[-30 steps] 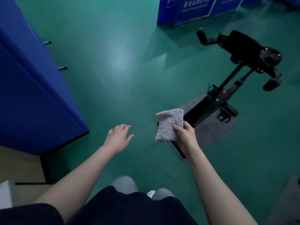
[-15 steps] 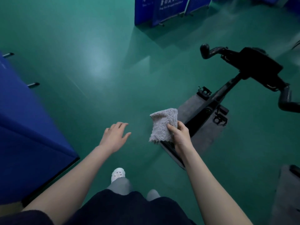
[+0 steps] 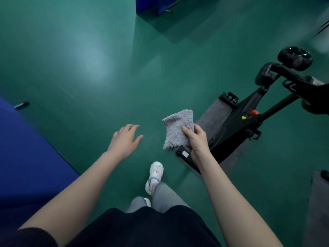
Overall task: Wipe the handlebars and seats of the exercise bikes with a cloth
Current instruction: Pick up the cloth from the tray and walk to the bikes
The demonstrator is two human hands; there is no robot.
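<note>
Step in hand: approach to the exercise bike [image 3: 245, 122]. My right hand [image 3: 196, 139] pinches the grey cloth [image 3: 178, 129], clear of the bike; my left hand [image 3: 124, 139] hangs spread, holding nothing. Next: carry cloth to the handlebar [image 3: 267, 75], upper right.

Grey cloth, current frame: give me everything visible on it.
The cloth is a small grey piece, fluffy like terry or microfibre, apparently folded into a rough rectangle with a ragged lower edge. It is held in the air, roughly upright. The right hand pinches its right side, thumb across the front, fingers behind. Nothing else touches it: the left hand is open and apart, and the exercise bike stands beyond it to the right, unwiped.
</note>
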